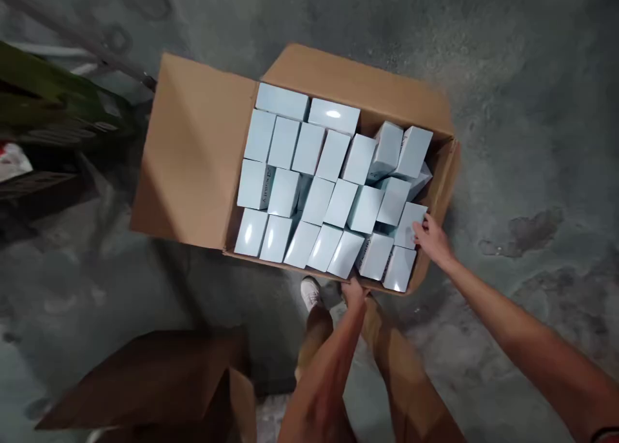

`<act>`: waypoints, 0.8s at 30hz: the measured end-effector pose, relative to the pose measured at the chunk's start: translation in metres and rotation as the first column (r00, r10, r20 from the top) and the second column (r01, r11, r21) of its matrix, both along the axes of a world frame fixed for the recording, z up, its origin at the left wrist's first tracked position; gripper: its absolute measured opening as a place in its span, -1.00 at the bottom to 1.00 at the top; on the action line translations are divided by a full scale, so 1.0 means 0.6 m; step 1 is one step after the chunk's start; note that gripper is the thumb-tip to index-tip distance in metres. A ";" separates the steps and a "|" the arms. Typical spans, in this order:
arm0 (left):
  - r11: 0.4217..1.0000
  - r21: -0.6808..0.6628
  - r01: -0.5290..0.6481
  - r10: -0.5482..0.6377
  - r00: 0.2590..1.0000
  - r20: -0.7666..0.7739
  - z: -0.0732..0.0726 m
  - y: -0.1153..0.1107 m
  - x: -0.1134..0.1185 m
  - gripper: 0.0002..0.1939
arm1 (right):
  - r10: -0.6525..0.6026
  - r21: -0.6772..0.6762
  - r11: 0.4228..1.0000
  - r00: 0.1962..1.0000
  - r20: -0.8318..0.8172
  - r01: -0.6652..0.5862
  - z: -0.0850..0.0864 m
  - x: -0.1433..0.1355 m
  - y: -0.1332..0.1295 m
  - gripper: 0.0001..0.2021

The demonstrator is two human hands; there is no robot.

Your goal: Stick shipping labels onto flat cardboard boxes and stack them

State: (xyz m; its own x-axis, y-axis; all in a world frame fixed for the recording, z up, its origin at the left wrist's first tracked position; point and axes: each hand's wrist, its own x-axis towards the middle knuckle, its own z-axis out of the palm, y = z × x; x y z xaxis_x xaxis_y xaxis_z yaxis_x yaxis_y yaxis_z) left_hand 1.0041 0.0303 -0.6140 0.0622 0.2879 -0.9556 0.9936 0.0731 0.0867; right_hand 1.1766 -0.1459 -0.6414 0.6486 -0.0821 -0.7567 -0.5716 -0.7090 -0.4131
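Observation:
An open cardboard box lies in the middle of the head view, filled with rows of small white boxes. My right hand reaches in at the right end, its thumb and fingers pinched at the edge of one white box. Several boxes near that end lean or sit unevenly. At the near wall of the cardboard box, my left hand grips the rim; its fingers are partly hidden.
A second open cardboard box stands at the lower left. Dark and green packages are at the left edge, beside a thin bar. My legs and a white shoe are just below the cardboard box, on a stained concrete floor.

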 end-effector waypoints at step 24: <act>0.329 0.790 0.518 -0.795 0.603 -0.064 0.072 0.523 0.266 -0.32 | 0.325 0.043 0.941 0.931 0.169 -0.336 -0.028 0.103 0.047 -0.57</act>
State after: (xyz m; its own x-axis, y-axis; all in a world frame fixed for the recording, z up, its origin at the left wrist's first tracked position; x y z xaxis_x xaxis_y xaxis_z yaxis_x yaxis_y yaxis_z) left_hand 1.1637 0.3443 -0.5706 0.7664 0.5325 -0.3594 0.5846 -0.8100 0.0465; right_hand 1.2387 -0.1179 -0.6581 0.7411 0.2062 -0.6390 -0.2339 -0.8128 -0.5335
